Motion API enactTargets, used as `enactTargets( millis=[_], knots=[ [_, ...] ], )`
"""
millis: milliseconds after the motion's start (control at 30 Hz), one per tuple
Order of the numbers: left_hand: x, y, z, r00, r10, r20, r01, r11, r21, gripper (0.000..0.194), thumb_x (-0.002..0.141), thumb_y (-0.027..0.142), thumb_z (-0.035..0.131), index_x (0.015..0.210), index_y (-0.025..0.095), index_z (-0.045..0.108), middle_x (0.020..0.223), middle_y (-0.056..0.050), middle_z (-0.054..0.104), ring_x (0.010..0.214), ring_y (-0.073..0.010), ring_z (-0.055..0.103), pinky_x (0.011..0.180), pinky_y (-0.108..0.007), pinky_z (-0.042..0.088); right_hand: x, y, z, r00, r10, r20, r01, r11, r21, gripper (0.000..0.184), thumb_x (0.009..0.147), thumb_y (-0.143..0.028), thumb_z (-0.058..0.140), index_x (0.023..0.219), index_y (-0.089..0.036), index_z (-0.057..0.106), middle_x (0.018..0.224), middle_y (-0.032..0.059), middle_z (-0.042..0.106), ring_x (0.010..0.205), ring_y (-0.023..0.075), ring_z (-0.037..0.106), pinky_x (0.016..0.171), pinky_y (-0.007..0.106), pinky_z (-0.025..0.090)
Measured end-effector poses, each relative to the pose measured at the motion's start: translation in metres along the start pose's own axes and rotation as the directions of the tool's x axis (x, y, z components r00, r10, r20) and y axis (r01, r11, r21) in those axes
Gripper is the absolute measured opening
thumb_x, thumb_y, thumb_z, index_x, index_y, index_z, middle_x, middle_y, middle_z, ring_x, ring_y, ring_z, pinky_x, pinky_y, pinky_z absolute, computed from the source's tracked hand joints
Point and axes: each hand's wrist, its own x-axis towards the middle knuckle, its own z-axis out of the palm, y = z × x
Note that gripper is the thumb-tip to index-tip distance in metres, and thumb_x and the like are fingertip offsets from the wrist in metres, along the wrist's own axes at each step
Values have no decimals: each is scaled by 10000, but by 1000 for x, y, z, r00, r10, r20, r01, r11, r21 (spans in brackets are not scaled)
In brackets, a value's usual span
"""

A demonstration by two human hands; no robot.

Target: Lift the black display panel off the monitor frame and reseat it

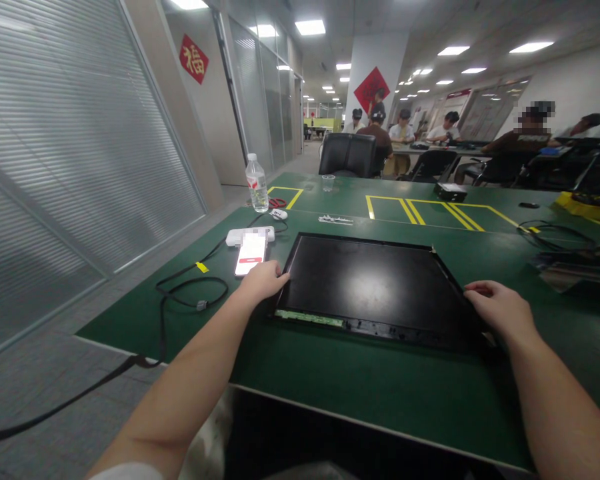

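Note:
A black LCD screen panel (365, 280) lies flat on the green table, a bright reflection in its middle. Along its near edge runs a narrow green circuit board (310, 318), with a dark strip to the right of it. My left hand (264, 280) is closed at the panel's left edge, thumb on top and the other fingers mostly hidden. At the opposite side, my right hand (503, 308) pinches the right edge between thumb and bent fingers. Beside my left hand lies a phone (251, 255) with a lit screen, leaning on a white bar-shaped device (235, 237).
Behind the panel lies a silvery metal piece (335, 219). A water bottle (257, 183), red-handled scissors (279, 203) and a plastic cup (329, 183) stand or lie farther back. A black cable (193, 276) loops at left; dark flat sheets (575, 273) lie at right. People sit in the background.

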Motion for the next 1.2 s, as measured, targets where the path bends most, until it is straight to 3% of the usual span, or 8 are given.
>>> enactTargets(
  millis=[267, 533, 700, 833, 1000, 1100, 1200],
  knots=[
    [-5, 6, -7, 999, 17, 40, -21, 995, 93, 226, 1034, 338, 630, 943, 210, 792, 995, -149, 840, 1000, -344, 795, 762, -347, 508, 5, 4, 7, 996, -7, 92, 9, 1000, -29, 232, 811, -355, 664, 959, -265, 819, 1015, 80, 837, 893, 273, 752, 736, 365, 517],
    [-6, 13, -5, 995, 29, 96, -51, 971, 233, 372, 1087, 288, 466, 1126, 168, 816, 1258, -224, 833, 1179, -385, 791, 830, -381, 539, 9, 12, 16, 992, -113, 59, 118, 988, -96, 254, 797, -272, 672, 990, -267, 837, 1065, 80, 842, 955, 274, 760, 738, 347, 500],
    [-4, 10, -6, 998, 62, 31, -67, 978, 199, 307, 1065, 242, 498, 1042, 171, 795, 1171, -200, 845, 1139, -367, 790, 815, -366, 512, 10, 11, 15, 991, -101, 88, 110, 989, -98, 331, 789, -233, 640, 1036, -267, 858, 1112, 88, 838, 975, 281, 758, 756, 361, 524],
    [0, 5, -5, 997, 47, -55, -44, 998, 52, 193, 1013, 196, 577, 864, 211, 698, 982, -128, 823, 999, -311, 774, 756, -337, 471, 10, 11, 14, 992, -91, 83, 97, 992, -78, 335, 763, -227, 649, 1020, -272, 858, 1076, 81, 836, 938, 268, 757, 747, 352, 523],
    [5, 0, -1, 992, -7, -128, -25, 969, -246, 307, 937, 133, 637, 694, 258, 500, 745, -21, 676, 796, -236, 679, 686, -314, 417, 9, 11, 14, 992, -88, 87, 94, 993, -73, 336, 759, -219, 652, 1020, -275, 857, 1065, 72, 836, 913, 256, 749, 746, 345, 511],
    [5, 1, 1, 984, -89, -154, 7, 885, -466, 301, 919, 164, 682, 691, 256, 508, 686, 18, 606, 727, -209, 628, 668, -305, 418, 10, 11, 14, 993, -72, 91, 80, 993, -82, 351, 755, -219, 649, 1032, -277, 855, 1093, 73, 836, 927, 269, 750, 739, 351, 508],
    [4, 5, 3, 977, -170, -126, 38, 726, -687, 242, 888, 196, 737, 731, 242, 559, 666, 43, 585, 675, -182, 603, 655, -287, 445, 10, 12, 14, 994, -70, 86, 77, 994, -74, 357, 730, -217, 655, 1020, -280, 853, 1082, 75, 834, 923, 276, 751, 743, 356, 516]
  ],
)
